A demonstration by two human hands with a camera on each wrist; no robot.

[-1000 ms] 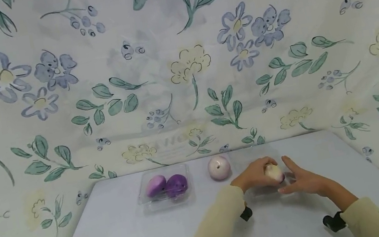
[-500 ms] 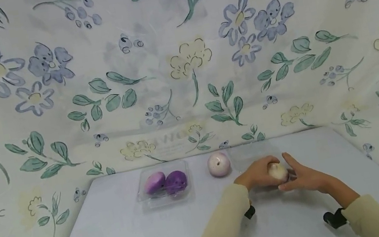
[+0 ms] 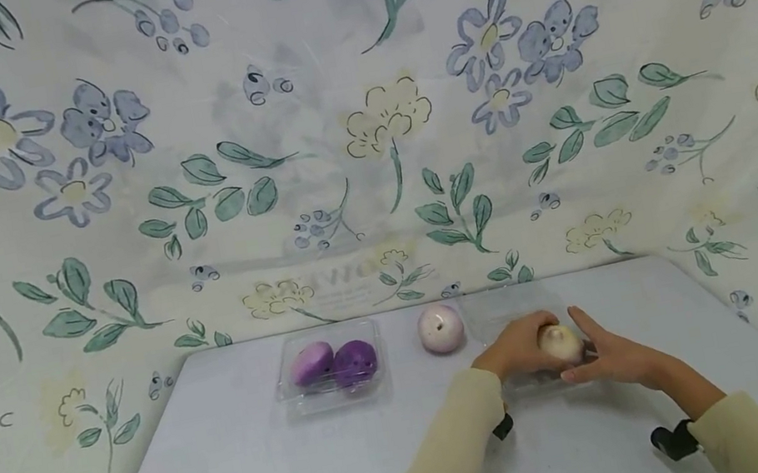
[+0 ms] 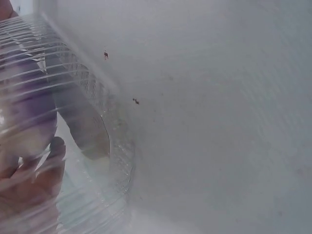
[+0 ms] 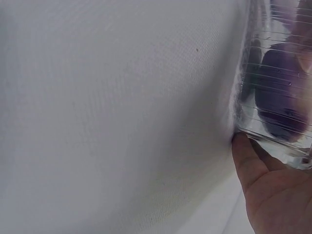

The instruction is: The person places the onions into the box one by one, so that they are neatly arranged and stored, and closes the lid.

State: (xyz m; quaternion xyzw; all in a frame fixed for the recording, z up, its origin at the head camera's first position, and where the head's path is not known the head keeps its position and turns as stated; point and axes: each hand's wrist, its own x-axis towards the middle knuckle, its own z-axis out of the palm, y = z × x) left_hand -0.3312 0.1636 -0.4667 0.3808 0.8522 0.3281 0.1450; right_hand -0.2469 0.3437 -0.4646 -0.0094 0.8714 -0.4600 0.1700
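In the right half of the frame, the left hand [image 3: 526, 346] is gripping a pale, purple-tinged vegetable [image 3: 562, 341] within a clear box [image 4: 90, 175], and the right hand [image 3: 621, 356] is resting against the box's right side, thumb and fingers spread wide. A slackening left grip could be letting the round vegetable roll; a one-sided right push could be tipping the box.
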